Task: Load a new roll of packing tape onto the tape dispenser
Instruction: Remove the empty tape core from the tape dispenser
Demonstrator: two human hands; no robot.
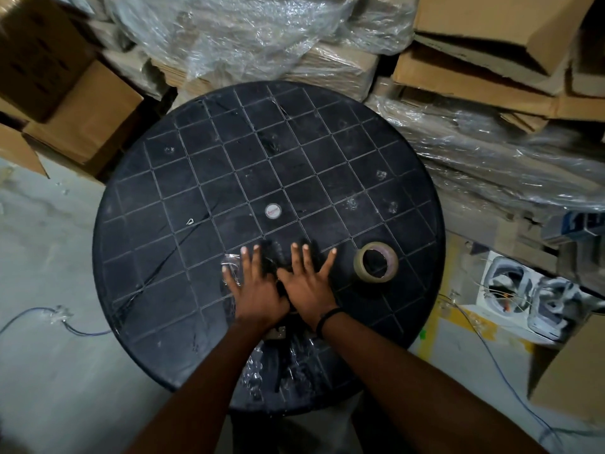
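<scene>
Looking down from the head camera, we see a round black table [183,198] with a grid of pale lines filling the middle of the frame. Both hands lie flat in the lower centre of the table, side by side, with fingers straight and spread. The left hand [257,290] and the right hand [309,285] rest on top of a dark thing, the dispenser [276,257], which is mostly hidden under them; only black parts show between and above the fingers, so we cannot tell its shape well. The hands grip nothing; the fingers are wide apart and pressed down. The right wrist carries a thin black band [327,317].

The tape roll [376,263] lies on the table just to the right of the right hand, near it but apart. It is brownish, and we see through its open core to the table.

Crumpled clear film [230,265] lies under the left fingers, and more film [262,368] sits near the lower edge of the table between the forearms. A small white round cap [273,211] marks the table centre.

Around the table, cardboard boxes [82,119] stand at the upper left and upper right, and plastic wrap [235,34] covers stacks at the top. A blue cable [42,314] lies on the floor at the lower left.
</scene>
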